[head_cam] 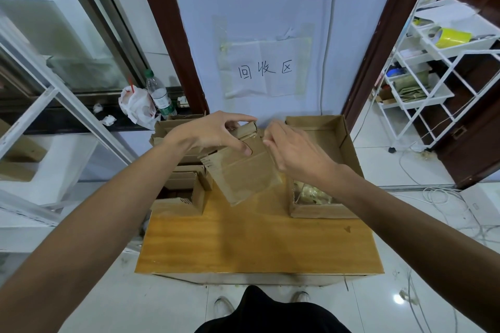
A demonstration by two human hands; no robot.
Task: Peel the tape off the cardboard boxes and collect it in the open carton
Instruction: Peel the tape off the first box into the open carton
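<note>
A small flat cardboard box (244,170) is held tilted above the wooden table (257,246). My left hand (216,134) grips its upper left corner, thumb on the front face. My right hand (292,149) pinches at the box's upper right edge, where clear tape (257,136) shines along the top. An open carton (324,138) stands at the table's right, with crumpled clear tape (313,193) lying in its near end. A stack of small cardboard boxes (181,186) sits at the table's left.
A wall with a taped paper sign (265,70) stands right behind the table. A plastic bottle (159,94) and a white bag (135,105) sit at the back left. A white wire rack (433,67) stands to the right, with cables (443,197) on the floor.
</note>
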